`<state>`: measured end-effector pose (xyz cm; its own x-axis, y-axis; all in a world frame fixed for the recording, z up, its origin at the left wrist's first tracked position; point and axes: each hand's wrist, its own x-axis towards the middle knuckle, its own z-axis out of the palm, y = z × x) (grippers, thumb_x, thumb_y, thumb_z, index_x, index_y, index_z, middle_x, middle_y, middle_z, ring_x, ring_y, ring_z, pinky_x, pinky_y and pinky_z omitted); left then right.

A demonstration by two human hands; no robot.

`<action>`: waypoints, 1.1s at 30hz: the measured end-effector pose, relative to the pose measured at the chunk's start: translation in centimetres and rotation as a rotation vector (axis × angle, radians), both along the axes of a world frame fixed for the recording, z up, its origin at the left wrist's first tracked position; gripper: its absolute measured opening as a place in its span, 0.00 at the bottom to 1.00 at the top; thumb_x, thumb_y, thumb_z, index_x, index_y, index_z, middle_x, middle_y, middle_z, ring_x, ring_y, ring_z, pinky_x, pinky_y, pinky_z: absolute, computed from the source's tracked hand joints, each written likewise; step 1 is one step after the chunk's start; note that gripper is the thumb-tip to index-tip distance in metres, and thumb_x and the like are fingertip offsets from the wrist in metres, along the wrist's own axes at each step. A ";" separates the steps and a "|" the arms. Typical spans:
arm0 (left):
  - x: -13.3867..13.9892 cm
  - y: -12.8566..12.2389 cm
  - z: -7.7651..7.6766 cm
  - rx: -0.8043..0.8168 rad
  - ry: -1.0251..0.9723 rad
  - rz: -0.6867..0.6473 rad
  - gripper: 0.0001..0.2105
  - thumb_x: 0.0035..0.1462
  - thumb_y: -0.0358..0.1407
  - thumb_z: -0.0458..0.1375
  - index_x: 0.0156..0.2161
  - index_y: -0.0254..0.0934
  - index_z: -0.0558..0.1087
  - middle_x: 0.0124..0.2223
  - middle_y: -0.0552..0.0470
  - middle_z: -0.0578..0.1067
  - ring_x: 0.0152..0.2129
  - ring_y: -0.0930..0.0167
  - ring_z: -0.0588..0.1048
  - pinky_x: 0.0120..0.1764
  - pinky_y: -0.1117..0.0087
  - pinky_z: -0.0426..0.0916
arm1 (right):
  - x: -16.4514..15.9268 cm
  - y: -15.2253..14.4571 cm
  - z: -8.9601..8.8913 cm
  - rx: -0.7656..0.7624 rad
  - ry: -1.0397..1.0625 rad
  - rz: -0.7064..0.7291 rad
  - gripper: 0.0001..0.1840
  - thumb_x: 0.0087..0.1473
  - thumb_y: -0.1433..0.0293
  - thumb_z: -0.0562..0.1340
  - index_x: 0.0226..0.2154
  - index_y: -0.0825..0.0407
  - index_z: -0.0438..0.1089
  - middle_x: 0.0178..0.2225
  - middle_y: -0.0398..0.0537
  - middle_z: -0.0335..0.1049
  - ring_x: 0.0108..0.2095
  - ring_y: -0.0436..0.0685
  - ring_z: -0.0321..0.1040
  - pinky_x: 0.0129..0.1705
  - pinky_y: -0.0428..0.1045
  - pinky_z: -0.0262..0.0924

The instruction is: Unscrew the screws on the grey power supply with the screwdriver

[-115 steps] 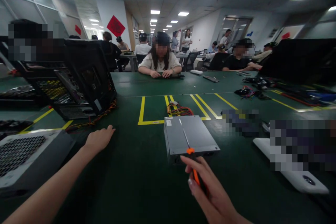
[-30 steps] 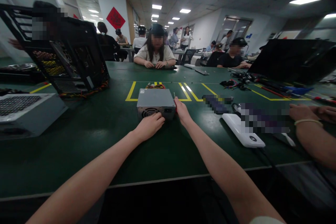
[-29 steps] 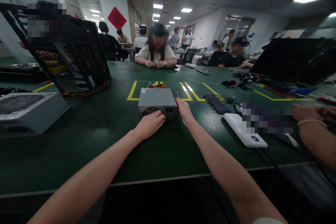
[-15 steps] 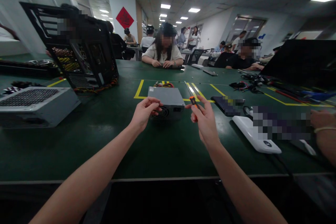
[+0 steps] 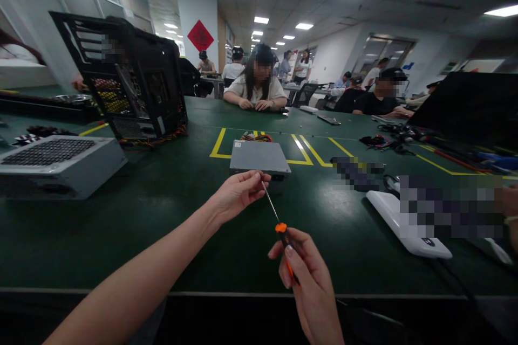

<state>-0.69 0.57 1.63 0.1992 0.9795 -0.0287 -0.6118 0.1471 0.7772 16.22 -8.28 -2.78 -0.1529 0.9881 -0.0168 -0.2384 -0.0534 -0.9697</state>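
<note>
In the head view, my right hand (image 5: 309,267) is wrapped round the orange and black handle of a screwdriver (image 5: 283,234). Its thin metal shaft slants up and left, the tip reaching my left hand (image 5: 242,194). The thumb and fingers of that hand are pinched together at the tip; whatever they hold there is too small to make out. Just beyond them sits a grey metal power supply unit (image 5: 259,155), a socket on its near side and coloured cables (image 5: 258,138) behind it. My left fingers hide part of its front.
At left stand a second power supply (image 5: 65,161) and an open black computer case (image 5: 133,81). A white power bank (image 5: 404,221) and tangled cables (image 5: 386,140) lie on the right, near a black monitor (image 5: 469,113). A person (image 5: 257,86) sits across the green table (image 5: 182,242).
My right hand has drawn back toward me, and the screwdriver now points at my left fingertips. My left hand has shifted slightly right and lower, in front of the power supply.
</note>
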 end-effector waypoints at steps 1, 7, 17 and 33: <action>0.1 -0.1 0.1 -0.018 -0.014 -0.012 0.02 0.53 0.28 0.56 0.32 0.32 0.71 0.35 0.50 0.73 0.28 0.78 0.72 0.32 0.77 0.69 | -0.1 -0.1 -0.1 -0.006 -0.003 0.002 0.16 0.51 0.58 0.58 0.42 0.46 0.63 0.29 0.47 0.68 0.18 0.46 0.49 0.20 0.46 0.43; 0.3 -0.6 0.5 -0.044 -0.047 -0.079 0.01 0.53 0.28 0.57 0.32 0.31 0.71 0.36 0.50 0.72 0.28 0.77 0.72 0.31 0.75 0.70 | -0.2 0.1 0.0 -0.001 0.004 -0.018 0.16 0.51 0.58 0.58 0.42 0.45 0.63 0.29 0.46 0.68 0.17 0.45 0.49 0.19 0.46 0.44; 0.3 -0.5 0.2 -0.081 -0.054 -0.103 0.02 0.53 0.27 0.56 0.33 0.31 0.71 0.34 0.50 0.72 0.28 0.76 0.73 0.31 0.74 0.70 | -0.3 0.1 -0.3 -0.008 0.004 -0.052 0.16 0.50 0.58 0.59 0.41 0.45 0.64 0.29 0.46 0.68 0.17 0.45 0.49 0.18 0.45 0.44; 1.6 0.2 -1.6 -0.164 0.065 -0.018 0.03 0.55 0.27 0.54 0.33 0.30 0.71 0.34 0.49 0.73 0.24 0.79 0.72 0.26 0.78 0.69 | 0.0 0.1 1.4 -0.243 0.341 -0.006 0.11 0.48 0.64 0.62 0.35 0.51 0.68 0.28 0.44 0.66 0.18 0.42 0.49 0.20 0.42 0.46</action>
